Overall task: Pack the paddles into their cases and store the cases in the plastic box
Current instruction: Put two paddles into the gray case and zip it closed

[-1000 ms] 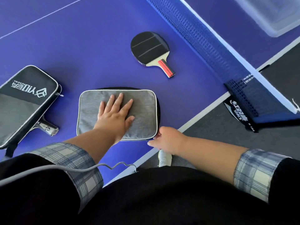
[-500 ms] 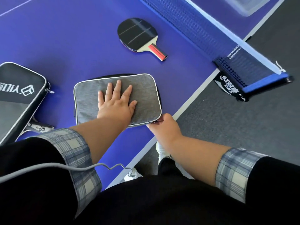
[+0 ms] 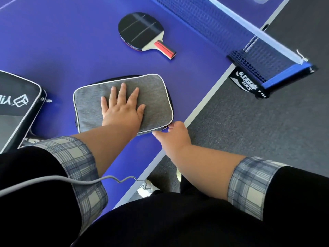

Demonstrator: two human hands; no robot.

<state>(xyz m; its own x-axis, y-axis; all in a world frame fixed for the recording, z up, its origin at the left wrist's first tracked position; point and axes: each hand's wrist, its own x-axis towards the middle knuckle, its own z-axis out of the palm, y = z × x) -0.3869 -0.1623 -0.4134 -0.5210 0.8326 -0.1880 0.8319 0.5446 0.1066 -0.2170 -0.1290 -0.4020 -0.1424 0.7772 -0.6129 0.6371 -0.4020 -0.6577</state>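
Your left hand (image 3: 122, 111) lies flat with fingers spread, pressing on the grey case (image 3: 156, 93), which rests on the blue table (image 3: 62, 41) near its edge. Your right hand (image 3: 175, 138) pinches the zipper pull (image 3: 164, 129) at the case's 5 o'clock corner. A loose paddle (image 3: 141, 32) lies at 12 o'clock from that case, apart from it, and a black case (image 3: 16, 107) lies at 9 o'clock.

The black case (image 3: 17, 98) at the left edge bore a white box-shaped emblem beside cut-off white letters, seemingly "YI"; the black net clamp (image 3: 248, 84) carried, upside down, "DHS" under unreadable Chinese characters, plus "P 104".
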